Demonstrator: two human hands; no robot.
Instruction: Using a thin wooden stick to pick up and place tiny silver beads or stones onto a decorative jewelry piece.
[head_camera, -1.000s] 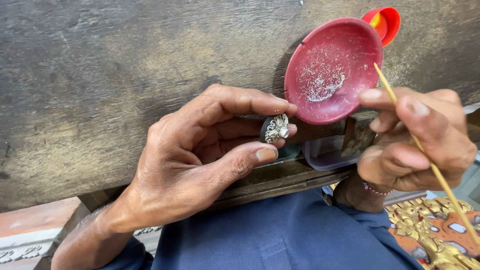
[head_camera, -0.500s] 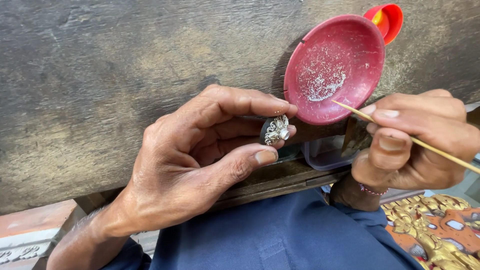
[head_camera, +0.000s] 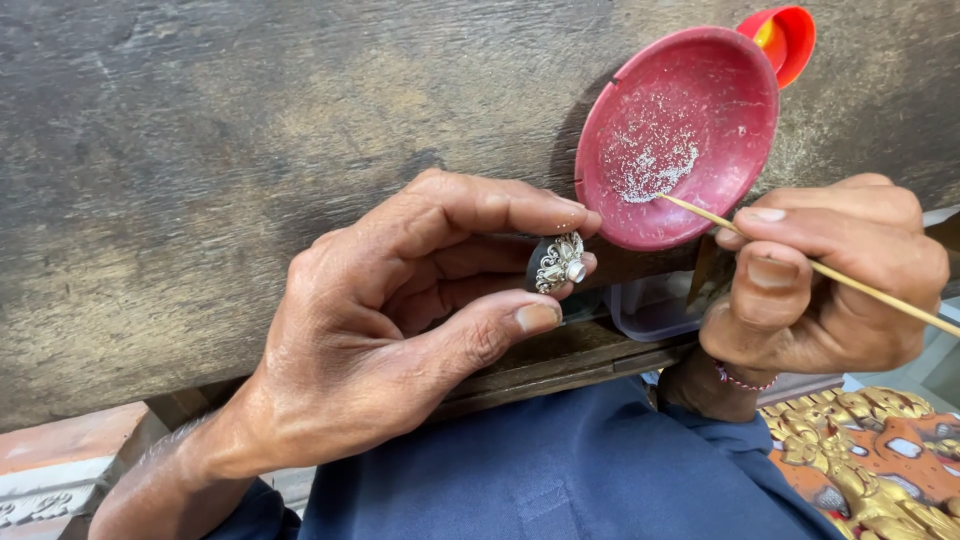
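head view: left hand (head_camera: 400, 330) pinches silver ornament (head_camera: 557, 263); right hand (head_camera: 820, 280) grips thin stick (head_camera: 850, 282), tip in red dish (head_camera: 680, 135) up-right of ornament.

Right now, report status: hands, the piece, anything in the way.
Left hand pinches silver filigree ornament in its fingers. Right hand holds thin wooden stick, tip in red dish of fine silver grains. Nothing between them.

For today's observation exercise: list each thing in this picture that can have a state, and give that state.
left hand: closed on the silver ornament, pinched at the fingertips
silver ornament: held up off the bench, filigree face showing
right hand: gripping the thin stick
thin stick: tilted, tip inside the red dish
red dish: tilted, dusted with pale grains
clear plastic box: partly hidden, contents unclear
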